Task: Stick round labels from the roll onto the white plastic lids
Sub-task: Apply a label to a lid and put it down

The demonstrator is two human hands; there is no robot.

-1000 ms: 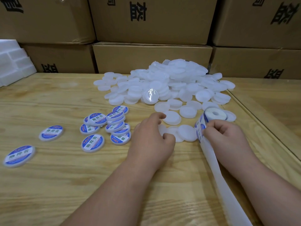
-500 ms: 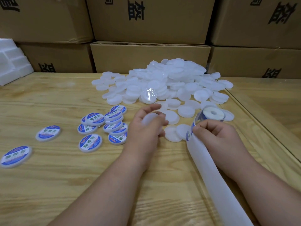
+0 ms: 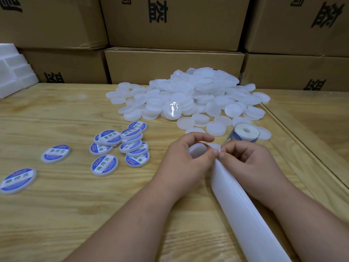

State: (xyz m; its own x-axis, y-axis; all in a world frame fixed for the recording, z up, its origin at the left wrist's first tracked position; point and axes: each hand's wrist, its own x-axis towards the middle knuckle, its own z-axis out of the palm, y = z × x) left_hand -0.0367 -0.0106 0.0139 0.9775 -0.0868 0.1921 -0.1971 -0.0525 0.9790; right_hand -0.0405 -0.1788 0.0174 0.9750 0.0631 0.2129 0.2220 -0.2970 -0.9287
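Note:
My left hand (image 3: 186,161) holds a plain white lid (image 3: 197,149) between curled fingers and thumb, just above the table. My right hand (image 3: 245,161) pinches the white backing strip (image 3: 243,210) that runs from the label roll (image 3: 245,133) down toward me; its fingertips meet the left thumb at the strip's top edge. A big heap of plain white lids (image 3: 188,97) lies behind the hands. Several lids with blue-and-white round labels (image 3: 120,144) lie to the left.
Cardboard boxes (image 3: 173,65) stand stacked along the back of the wooden table (image 3: 56,214). White foam blocks (image 3: 13,70) sit at the far left. A raised wooden edge (image 3: 302,148) runs along the table's right side.
My left hand picked a plain lid off the table and brought it right, up against the right hand's fingertips. The right hand drew the strip leftward, away from the roll.

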